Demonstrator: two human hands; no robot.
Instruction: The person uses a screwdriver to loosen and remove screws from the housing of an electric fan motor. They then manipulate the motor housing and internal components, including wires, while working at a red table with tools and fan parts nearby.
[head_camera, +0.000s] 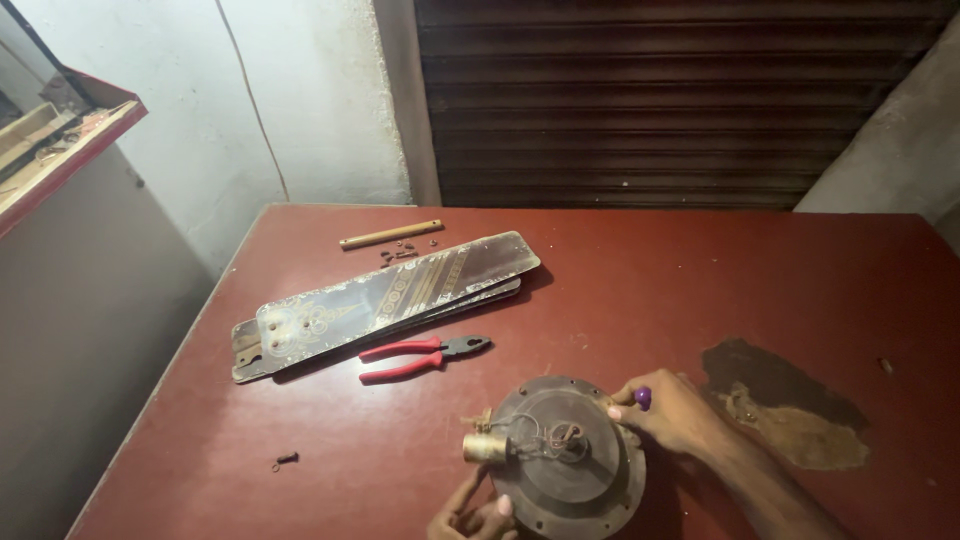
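1. A round, rusty ceiling-fan motor housing is seen lying flat near the front edge of the red counter, with a brass-coloured shaft stub and a loop of wires at its centre.
2. The right hand is laid against the housing's upper right rim, its fingers curled around a small purple-handled tool, probably a screwdriver; only the handle end can be seen.
3. The left hand is placed at the housing's lower left edge, just below the shaft stub, with the fingers pressed together against the casing; much of it is cut off by the frame, so a full grip cannot be confirmed.
4. The step in hand is judged to be work on a fastener at the rim, the housing being steadied meanwhile.
5. For the next move, a firm hold from the left would be called for, so that the housing is not spun on the counter, and the tool tip would need to be seated squarely.
6. Red-handled pliers are left just beyond the housing, a stack of patterned fan blades further back, then a wooden stick and loose screws.
7. A lone screw lies well to the left, and a worn patch marks the counter on the right.
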